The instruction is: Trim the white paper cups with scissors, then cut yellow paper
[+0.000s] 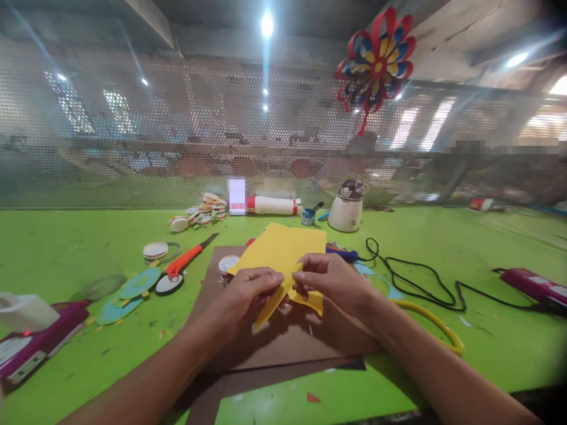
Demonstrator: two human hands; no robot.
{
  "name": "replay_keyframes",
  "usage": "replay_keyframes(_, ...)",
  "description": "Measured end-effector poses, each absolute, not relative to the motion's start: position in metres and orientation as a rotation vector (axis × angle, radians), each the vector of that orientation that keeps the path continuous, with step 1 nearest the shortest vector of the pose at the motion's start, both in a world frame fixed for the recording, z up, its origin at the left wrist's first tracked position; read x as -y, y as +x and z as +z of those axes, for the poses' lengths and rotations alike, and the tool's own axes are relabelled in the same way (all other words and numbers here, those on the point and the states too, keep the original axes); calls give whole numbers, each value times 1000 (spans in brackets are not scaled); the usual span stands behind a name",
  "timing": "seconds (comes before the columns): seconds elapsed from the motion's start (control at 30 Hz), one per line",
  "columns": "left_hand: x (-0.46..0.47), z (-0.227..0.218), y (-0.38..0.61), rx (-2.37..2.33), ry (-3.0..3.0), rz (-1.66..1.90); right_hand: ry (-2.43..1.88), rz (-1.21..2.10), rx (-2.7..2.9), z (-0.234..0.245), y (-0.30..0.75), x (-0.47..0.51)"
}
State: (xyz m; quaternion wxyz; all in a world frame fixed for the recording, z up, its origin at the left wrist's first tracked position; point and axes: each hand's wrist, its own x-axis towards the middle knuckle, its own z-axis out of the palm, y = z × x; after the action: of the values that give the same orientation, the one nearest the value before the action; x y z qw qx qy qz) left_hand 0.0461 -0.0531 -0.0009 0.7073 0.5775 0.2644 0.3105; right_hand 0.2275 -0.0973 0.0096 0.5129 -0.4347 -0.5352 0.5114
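Both of my hands hold a yellow sheet of paper or thin foam [283, 245] above a brown board [274, 348]. My left hand [250, 292] pinches its near left part between thumb and fingers. With thumb and fingertips, my right hand [332, 280] grips the near right part, where a strip bends downward. The sheet's far part stands up, away from me. Just beyond my left hand lies a round white roll [228, 264], partly covered by the sheet. A blue-handled tool [343, 254] with a cord lies behind my right hand.
An orange-handled saw [186, 260] and light-blue cut pieces [137, 283] lie left. A white jug [346, 206] and blue jar [308, 216] stand at the back. Power strips [538, 283] sit at the sides; a black cord [425, 268] crosses the right. Perforated mesh [199, 118] stands behind.
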Motion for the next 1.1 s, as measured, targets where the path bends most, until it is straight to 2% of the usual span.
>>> replay_keyframes(0.1,53,-3,47,-651,1331,602,-1078,1235,1318,10,227,99)
replay_keyframes(0.43,54,1,51,-721,1232,687,-1089,1238,1221,6,225,94)
replay_keyframes(1.1,53,-3,53,-556,1078,660,-1213,1184,1359,8,223,97)
